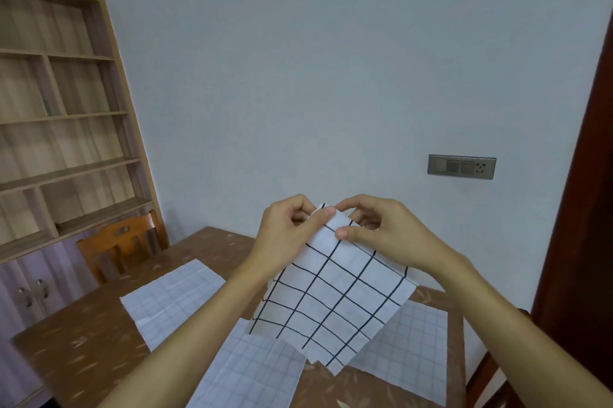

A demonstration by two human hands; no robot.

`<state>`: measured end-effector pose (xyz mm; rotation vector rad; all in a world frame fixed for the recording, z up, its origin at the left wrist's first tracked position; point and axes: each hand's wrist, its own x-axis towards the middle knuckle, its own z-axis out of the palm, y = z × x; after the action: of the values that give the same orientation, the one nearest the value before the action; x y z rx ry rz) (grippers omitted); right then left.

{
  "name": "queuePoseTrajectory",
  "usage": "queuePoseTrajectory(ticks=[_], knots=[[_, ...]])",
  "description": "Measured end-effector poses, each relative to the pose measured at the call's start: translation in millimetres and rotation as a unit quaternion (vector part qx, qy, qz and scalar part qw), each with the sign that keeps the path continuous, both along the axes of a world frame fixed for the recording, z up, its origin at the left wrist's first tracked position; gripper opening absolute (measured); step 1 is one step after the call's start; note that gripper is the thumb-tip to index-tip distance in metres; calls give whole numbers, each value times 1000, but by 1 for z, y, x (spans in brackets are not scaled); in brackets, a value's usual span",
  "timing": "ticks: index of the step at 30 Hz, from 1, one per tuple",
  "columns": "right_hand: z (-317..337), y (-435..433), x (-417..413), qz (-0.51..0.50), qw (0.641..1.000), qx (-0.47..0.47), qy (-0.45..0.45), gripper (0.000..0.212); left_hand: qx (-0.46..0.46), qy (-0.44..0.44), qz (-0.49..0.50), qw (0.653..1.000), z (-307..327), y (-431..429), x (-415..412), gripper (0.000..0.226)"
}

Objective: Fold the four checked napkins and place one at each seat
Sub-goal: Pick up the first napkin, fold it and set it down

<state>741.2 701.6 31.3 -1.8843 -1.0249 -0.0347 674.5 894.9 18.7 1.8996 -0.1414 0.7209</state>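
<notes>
While left hand (288,235) and right hand (384,235) pinch raised napkin (335,301), flat napkins (172,298) partly hidden below, table (83,344), chair (122,241)

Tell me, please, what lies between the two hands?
The held napkin, its top edge pinched by left hand and right hand, shown in the head view.

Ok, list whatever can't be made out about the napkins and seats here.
All in the head view:
Top corner of the held napkin: covered by the pinching left hand and right hand.
Near napkin: cut off by the bottom edge.
Right napkin: partly behind the held napkin.
Seats: only a left chair and right chair partly show.
</notes>
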Motion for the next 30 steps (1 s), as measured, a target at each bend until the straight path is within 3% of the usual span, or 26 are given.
queuePoseTrajectory(ticks=[5,9,14,20,24,30], knots=[[-3,2,4,-1,1000,15,6,38,-13,18,-22,1000,0,-2,-1,32],[4,-2,2,22,998,38,41,32,-15,51,-85,995,3,-1,-8,27],[3,-2,4,25,998,47,34,21,-24,34,-72,997,3,4,-8,13],[7,1,-7,56,996,46,-53,45,61,32,-57,996,5,5,-9,18],[22,2,-8,49,988,-67,-131,19,139,41,-77,986,9,7,-11,10],[27,-1,-1,50,987,-111,-104,20,223,36,-79,971,12,12,-11,18]])
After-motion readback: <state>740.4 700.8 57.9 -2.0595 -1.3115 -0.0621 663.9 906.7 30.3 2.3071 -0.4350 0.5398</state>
